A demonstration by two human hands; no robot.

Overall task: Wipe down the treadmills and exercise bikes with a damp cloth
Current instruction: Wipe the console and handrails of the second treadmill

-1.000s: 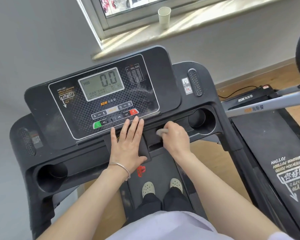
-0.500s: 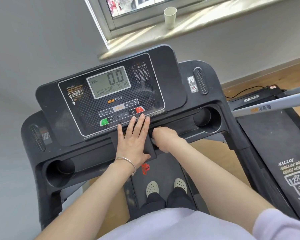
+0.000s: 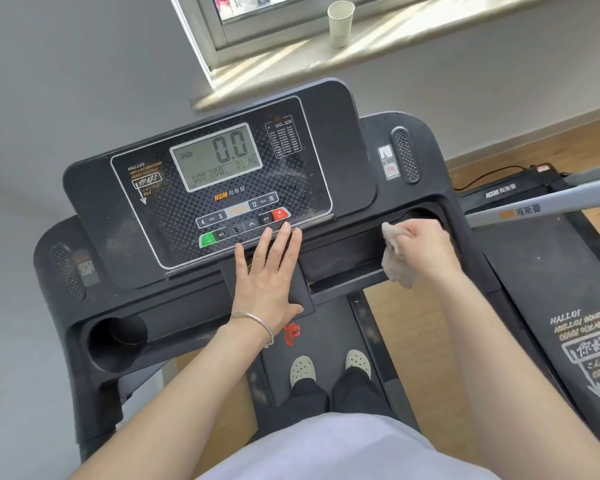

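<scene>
Your right hand (image 3: 426,247) clenches the crumpled cloth (image 3: 397,261) against the dusty tray (image 3: 343,258) of the treadmill console (image 3: 326,140). To its left, your left hand (image 3: 269,271) lies flat with straight fingers, the tips at the buttons. Beyond stands a paper cup (image 3: 340,22) on the sunlit windowsill (image 3: 430,39). To the right is a second treadmill (image 3: 541,271).

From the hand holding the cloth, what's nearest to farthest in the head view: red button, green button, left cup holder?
1. Red button, panel's right, closest to the right hand gripping the cloth.
2. Green button, panel's left.
3. Left cup holder, console's far left.
</scene>
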